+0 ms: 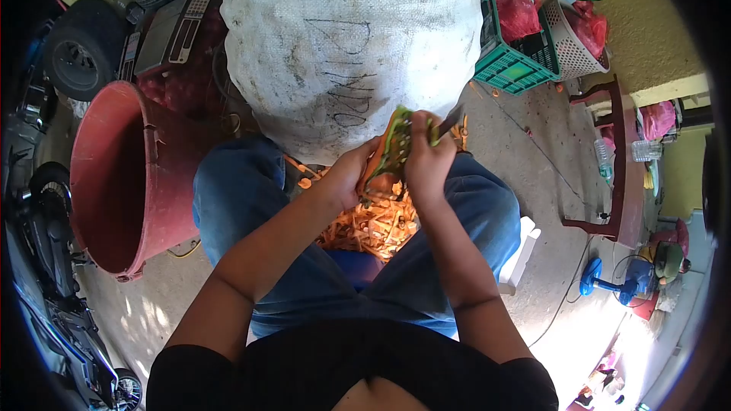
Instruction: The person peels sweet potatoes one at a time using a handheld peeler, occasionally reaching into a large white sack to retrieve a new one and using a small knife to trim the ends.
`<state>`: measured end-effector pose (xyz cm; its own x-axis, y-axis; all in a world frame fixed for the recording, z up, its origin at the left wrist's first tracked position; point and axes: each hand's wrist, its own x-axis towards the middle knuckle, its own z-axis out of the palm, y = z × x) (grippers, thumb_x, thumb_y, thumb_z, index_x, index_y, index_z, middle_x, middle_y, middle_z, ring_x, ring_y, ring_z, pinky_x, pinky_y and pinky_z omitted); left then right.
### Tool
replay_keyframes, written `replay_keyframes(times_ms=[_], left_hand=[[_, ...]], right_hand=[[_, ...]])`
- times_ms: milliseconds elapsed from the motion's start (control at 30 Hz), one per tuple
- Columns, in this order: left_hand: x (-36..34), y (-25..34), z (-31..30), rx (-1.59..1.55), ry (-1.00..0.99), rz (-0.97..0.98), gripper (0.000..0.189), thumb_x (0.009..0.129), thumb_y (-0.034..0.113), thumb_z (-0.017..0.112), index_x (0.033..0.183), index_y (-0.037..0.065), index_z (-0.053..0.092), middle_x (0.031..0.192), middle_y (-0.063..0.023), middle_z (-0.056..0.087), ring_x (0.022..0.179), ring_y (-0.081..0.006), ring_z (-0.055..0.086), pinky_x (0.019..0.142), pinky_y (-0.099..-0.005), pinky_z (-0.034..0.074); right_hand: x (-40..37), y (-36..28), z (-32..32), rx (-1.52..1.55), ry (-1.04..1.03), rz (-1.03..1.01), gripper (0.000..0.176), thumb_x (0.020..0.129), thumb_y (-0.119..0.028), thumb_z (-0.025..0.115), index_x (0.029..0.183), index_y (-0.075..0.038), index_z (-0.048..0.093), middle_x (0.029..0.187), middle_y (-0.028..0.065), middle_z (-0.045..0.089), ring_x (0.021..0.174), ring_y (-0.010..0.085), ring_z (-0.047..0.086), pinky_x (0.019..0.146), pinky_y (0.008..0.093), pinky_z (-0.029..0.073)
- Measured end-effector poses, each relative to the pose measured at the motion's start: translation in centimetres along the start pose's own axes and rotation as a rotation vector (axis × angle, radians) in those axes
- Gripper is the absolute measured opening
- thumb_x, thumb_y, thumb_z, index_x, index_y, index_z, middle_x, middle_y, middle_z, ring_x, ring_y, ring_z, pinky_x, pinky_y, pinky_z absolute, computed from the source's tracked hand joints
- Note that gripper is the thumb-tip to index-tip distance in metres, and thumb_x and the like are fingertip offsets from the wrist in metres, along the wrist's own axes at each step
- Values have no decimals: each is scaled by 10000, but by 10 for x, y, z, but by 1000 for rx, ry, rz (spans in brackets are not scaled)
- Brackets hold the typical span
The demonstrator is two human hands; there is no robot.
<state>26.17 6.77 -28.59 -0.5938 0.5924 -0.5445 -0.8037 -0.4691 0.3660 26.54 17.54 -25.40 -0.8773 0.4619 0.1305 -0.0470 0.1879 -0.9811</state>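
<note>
Between my knees, both hands are raised over a heap of orange peelings or strips (pixel 373 228). My left hand (pixel 352 175) is closed around the left side of an orange and green object (pixel 387 156), which I cannot name for certain. My right hand (pixel 428 158) is closed at the right of that object, gripping a green handle whose dark blade (pixel 451 120) points up and to the right. The fingers of my right hand overlap the object's right edge. Part of a blue container (pixel 356 268) shows under the heap.
A large white woven sack (pixel 350 46) stands right in front of my knees. A big red bin (pixel 156 183) lies open to the left. Green crate (pixel 514 65) and white basket (pixel 579 49) stand at the upper right; a blue fan (pixel 592 278) is farther right.
</note>
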Motion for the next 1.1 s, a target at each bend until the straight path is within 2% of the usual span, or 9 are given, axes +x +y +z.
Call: replay_keyframes(times_ms=[200,333,433,500,600,700,767,867,1100], left_hand=[[-2,-1,8,21,-22,54,285,884,252,298,1016,60,462,893,-70,550,747,-152,560,648,-298,481],[-20,1,19,345,18,-86,336,893,278,269,1073,40,424,833,-75,547,681,-149,553,586,-281,472],[-25,-1,14,455,-85,-142,388,894,314,261,1124,30,391,789,-79,539,632,-151,541,564,-271,464],[-19,-2,10,360,-178,-105,368,889,305,296,1099,29,418,798,-80,540,625,-150,540,577,-267,465],[-14,4,12,274,29,-139,358,881,308,321,1067,28,443,828,-83,546,664,-149,553,600,-272,471],[-8,5,6,224,3,-112,351,872,314,337,1037,28,455,861,-82,548,725,-148,561,626,-278,476],[2,-3,-2,65,-35,-65,344,871,311,337,1024,29,461,868,-80,552,740,-150,564,631,-281,479],[-1,-5,0,-75,-40,-24,326,872,295,333,1006,29,468,871,-75,559,754,-154,569,639,-282,482],[6,2,-7,161,-80,-84,323,879,279,315,989,21,474,829,-76,567,713,-171,576,628,-280,485]], right_hand=[[2,10,6,-105,19,-118,191,809,-156,502,776,27,549,551,95,517,491,138,467,484,258,388],[56,42,-22,-358,322,-236,185,796,-138,509,678,-1,546,527,90,521,444,157,467,426,287,381],[92,33,-56,-390,518,151,201,815,-172,494,716,-17,574,577,65,559,441,85,487,368,236,358],[95,36,-61,46,565,114,221,824,-180,484,688,-22,556,534,38,520,416,73,446,353,227,326],[68,22,-45,31,337,60,202,807,-191,500,736,-11,558,581,29,514,479,96,482,421,251,381],[28,10,-21,20,27,188,208,805,-206,514,764,-5,553,591,21,500,474,86,448,436,221,361],[6,7,-3,18,-38,-18,207,826,-169,489,805,30,541,612,15,508,534,75,444,508,216,374],[-2,9,7,-86,-7,-34,229,814,-189,505,811,36,547,561,108,521,518,149,489,507,277,390],[10,11,2,-200,2,-34,205,810,-165,500,781,33,545,581,142,539,518,195,521,502,295,399]])
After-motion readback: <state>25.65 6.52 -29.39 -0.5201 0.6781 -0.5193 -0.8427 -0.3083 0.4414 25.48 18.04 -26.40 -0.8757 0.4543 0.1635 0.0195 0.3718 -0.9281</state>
